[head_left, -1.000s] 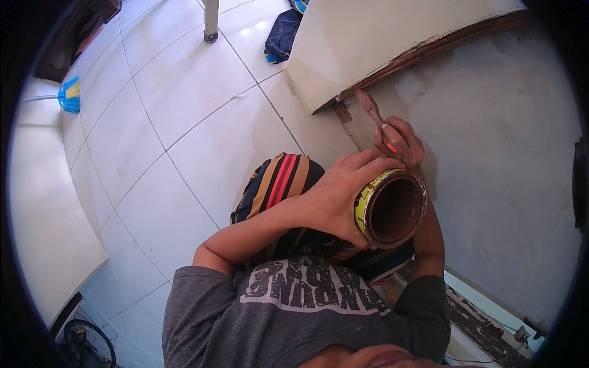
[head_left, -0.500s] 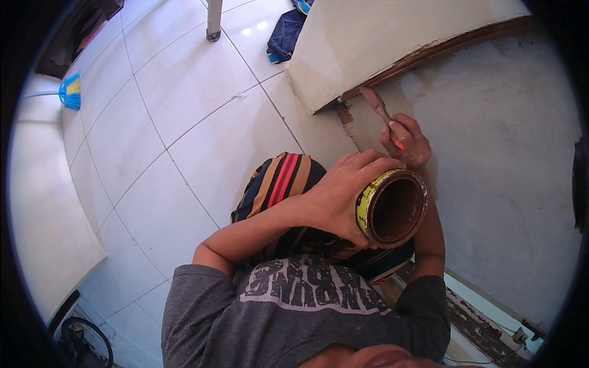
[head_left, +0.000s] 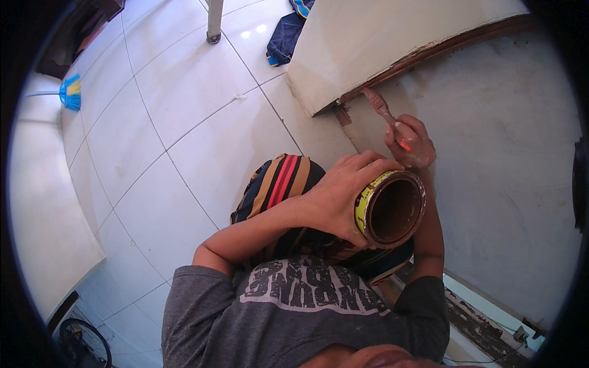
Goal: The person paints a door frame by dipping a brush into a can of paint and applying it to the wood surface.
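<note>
In front of my chest, my left hand (head_left: 340,196) is wrapped round a paint can (head_left: 372,205) with a yellow-green label. The can tilts so that its round mouth shows, brown inside. Farther out, my right hand (head_left: 411,141) grips the handle of a paintbrush (head_left: 381,107), whose bristles are brown and paint-coated. The brush tip touches or nearly touches a brown wooden strip (head_left: 405,66) along the edge of the pale wall, close to its left end. Part of my right forearm is hidden behind the can.
A broken brown patch (head_left: 343,115) lies below the strip's end. Dark blue cloth (head_left: 285,40) rests on the white tiled floor (head_left: 202,135), near a table leg (head_left: 213,24). At far left is a blue and yellow broom (head_left: 70,93). A wheel (head_left: 86,343) shows at lower left.
The brush has moved a little to the right along the wooden strip, with my right hand shifting right and slightly down. My left hand and the can have barely moved.
</note>
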The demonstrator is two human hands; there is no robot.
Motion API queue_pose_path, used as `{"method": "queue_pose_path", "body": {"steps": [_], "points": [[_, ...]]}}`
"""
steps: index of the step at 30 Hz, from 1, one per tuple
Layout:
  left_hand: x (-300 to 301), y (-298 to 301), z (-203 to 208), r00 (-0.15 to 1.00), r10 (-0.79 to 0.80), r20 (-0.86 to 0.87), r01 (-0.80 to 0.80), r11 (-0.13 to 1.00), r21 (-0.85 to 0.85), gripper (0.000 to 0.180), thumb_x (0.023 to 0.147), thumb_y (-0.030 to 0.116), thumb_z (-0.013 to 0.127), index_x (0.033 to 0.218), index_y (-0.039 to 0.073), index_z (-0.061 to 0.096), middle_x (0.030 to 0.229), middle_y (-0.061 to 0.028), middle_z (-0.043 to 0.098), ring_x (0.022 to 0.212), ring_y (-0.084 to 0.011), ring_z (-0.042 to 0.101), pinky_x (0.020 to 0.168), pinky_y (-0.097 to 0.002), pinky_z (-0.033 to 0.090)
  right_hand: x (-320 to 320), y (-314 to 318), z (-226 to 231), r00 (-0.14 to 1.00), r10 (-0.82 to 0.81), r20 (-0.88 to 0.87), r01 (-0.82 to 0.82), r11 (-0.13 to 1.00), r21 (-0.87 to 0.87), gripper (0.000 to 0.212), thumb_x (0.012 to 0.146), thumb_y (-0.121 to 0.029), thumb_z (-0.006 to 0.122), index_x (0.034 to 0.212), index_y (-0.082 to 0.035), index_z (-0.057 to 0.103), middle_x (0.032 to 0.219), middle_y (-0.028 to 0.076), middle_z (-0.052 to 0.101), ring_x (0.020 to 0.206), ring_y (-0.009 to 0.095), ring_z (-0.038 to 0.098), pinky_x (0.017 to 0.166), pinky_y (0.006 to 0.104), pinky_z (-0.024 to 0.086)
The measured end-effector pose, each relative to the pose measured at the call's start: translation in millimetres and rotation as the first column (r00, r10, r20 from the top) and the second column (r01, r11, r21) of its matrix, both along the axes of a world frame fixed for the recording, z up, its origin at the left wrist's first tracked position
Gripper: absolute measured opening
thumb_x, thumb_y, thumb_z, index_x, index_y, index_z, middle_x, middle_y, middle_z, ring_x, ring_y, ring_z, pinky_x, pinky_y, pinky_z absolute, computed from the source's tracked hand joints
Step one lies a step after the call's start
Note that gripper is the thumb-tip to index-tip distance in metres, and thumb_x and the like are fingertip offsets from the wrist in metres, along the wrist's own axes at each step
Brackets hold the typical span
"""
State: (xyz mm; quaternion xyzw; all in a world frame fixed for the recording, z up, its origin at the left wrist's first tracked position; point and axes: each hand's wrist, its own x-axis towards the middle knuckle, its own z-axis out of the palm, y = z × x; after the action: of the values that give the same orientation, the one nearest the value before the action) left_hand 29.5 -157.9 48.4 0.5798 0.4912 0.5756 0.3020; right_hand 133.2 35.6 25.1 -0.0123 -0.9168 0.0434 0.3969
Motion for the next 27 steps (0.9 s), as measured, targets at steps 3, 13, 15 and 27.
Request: {"method": "queue_pose_path", "body": {"steps": [3,13,15,27], "points": [[-0.4,-0.2,1.8,1.000,0.002,0.007,-0.002,1.000,-0.003,0.101,0.043,0.032,0.087,0.131,0.009,0.045,0.118,-0.0148,0.051,0.112,-0.0360,0.052,0.097,-0.0440,0.039,2.2,1.3,16.5,0.997,-0.055,-0.054,0.058,0.997,0.052,0.029,0.075,-0.003,0.078,0.098,-0.009,0.061,0.094,0.010,0.066,0.073,0.021,0.067,0.054,0.0308,0.056],[-5.2,-0.8,2.6,0.999,-0.041,-0.010,0.041,0.999,-0.035,0.099,0.049,0.036,0.090,0.132,0.005,0.046,0.123,-0.0167,0.052,0.118,-0.0350,0.052,0.100,-0.0438,0.040,18.9,-6.7,54.9,0.989,0.006,-0.148,-0.016,0.998,-0.066,0.034,0.076,-0.002,0.078,0.102,-0.009,0.059,0.097,0.011,0.067,0.078,0.021,0.069,0.059,0.0290,0.059],[-5.2,-0.4,3.5,0.999,-0.044,-0.013,0.043,0.998,-0.050,0.100,0.048,0.036,0.090,0.132,0.005,0.046,0.123,-0.0170,0.052,0.118,-0.0353,0.052,0.100,-0.0439,0.041,14.5,-9.0,50.7,0.999,0.013,-0.052,-0.015,0.999,-0.032,0.033,0.075,-0.001,0.078,0.100,-0.009,0.059,0.096,0.010,0.067,0.076,0.021,0.069,0.058,0.0292,0.059],[-4.3,0.2,1.4,0.999,-0.048,-0.003,0.048,0.998,-0.041,0.098,0.050,0.035,0.090,0.132,0.005,0.045,0.124,-0.0175,0.052,0.117,-0.0349,0.052,0.100,-0.0437,0.042,8.3,-11.8,71.9,0.996,-0.052,-0.069,0.065,0.977,0.204,0.034,0.075,0.002,0.078,0.102,-0.006,0.059,0.102,0.013,0.064,0.082,0.026,0.069,0.065,0.0314,0.061]]}}
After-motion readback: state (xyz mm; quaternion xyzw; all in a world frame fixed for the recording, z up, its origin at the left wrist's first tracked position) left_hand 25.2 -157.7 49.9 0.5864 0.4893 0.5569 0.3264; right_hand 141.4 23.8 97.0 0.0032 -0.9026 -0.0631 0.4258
